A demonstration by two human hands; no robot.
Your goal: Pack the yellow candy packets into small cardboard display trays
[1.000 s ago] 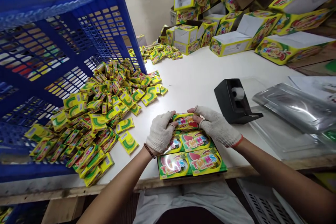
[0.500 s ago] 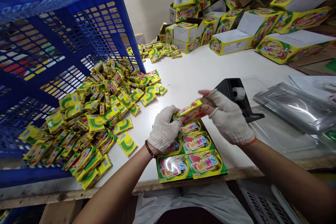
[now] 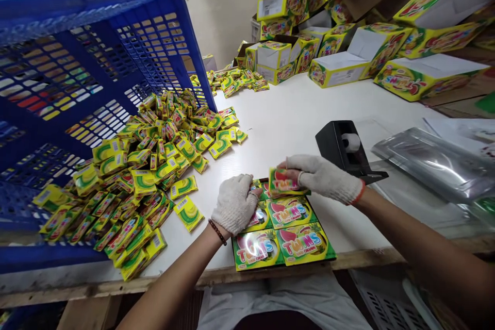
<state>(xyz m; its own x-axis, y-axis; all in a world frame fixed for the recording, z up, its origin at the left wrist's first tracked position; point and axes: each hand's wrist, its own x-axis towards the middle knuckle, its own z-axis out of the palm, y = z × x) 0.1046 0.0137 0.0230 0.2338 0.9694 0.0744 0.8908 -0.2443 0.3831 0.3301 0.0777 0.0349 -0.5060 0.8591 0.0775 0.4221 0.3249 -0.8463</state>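
A shallow dark-edged box [image 3: 335,257] near the table's front edge holds rows of flat yellow-green candy packs [image 3: 303,242] marked TWINS, faces up. My right hand [image 3: 328,179], in a white fingerless knit glove, is closed on a candy pack [image 3: 284,181] at the box's far right. My left hand [image 3: 235,205], gloved the same way, is curled over the far left side, with its fingertips at another candy pack [image 3: 256,184]. The left hand partly covers the packs beneath it. To its left, a large heap of similar packs [image 3: 170,149] spills onto the white table.
The heap comes out of a tipped blue plastic crate [image 3: 193,56] on the left. A black tape dispenser [image 3: 336,147] stands beyond my right hand. Clear plastic sheets [image 3: 433,160] lie at right. Printed cartons [image 3: 340,69] are stacked at the back, beside more loose packs [image 3: 240,81].
Both hands have come down and apart from above the box. The right hand has brought a candy pack onto its far right; the left now rests over the far left side.
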